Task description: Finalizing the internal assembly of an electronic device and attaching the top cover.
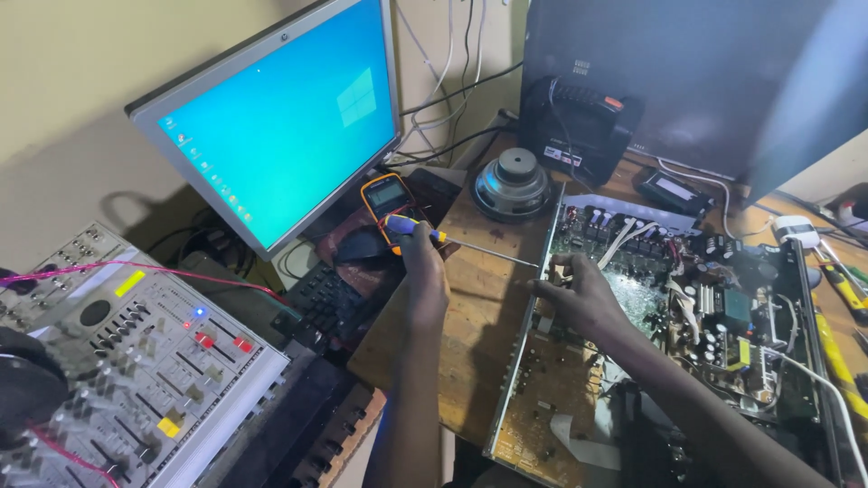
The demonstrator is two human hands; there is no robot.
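Screwdriver [425,231] in left hand's [425,271] clenched fingers; right hand's [579,294] fingers curled on amplifier chassis [533,307].

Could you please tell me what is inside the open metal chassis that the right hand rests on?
Inside the chassis: green circuit boards, capacitors, white wires. The right hand and forearm cover part.

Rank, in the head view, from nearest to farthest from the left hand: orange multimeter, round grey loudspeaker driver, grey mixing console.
From the left hand, which holds a screwdriver:
1. Orange multimeter, just above the hand.
2. Round grey loudspeaker driver, up and to the right.
3. Grey mixing console, far left.
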